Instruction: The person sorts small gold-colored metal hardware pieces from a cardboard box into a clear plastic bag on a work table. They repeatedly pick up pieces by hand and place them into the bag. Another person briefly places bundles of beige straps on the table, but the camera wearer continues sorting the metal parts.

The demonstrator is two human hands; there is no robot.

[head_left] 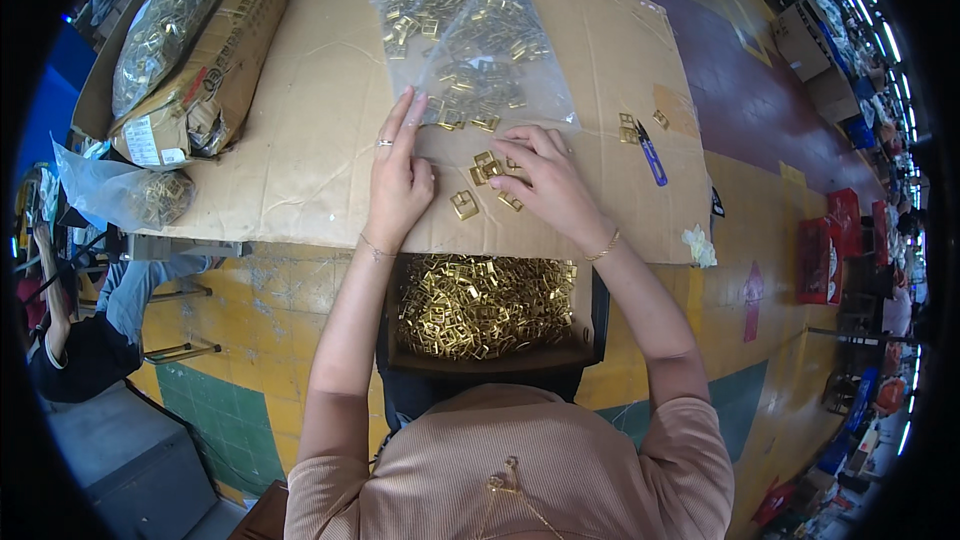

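Note:
My left hand (pixel 400 180) lies on the cardboard-covered table, fingers stretched out, its fingertips at the lower left edge of a clear plastic bag (pixel 555 90). It holds nothing. Gold metal buckles fill much of the bag, and a couple lie at its near edge. To the right, my right hand (pixel 548 178) bends over a small group of buckles, with thumb and index finger closed on a gold buckle (pixel 484 168). Another buckle (pixel 464 205) lies loose between my hands. A further one (pixel 510 201) is partly covered by my right hand.
An open box (pixel 490 364) heaped with gold buckles sits before my body, below the table edge. A blue utility knife (pixel 652 158) lies at right beside a few buckles (pixel 628 128). At left stand a worn carton (pixel 240 50) and bagged buckles (pixel 165 195). Another person sits at far left.

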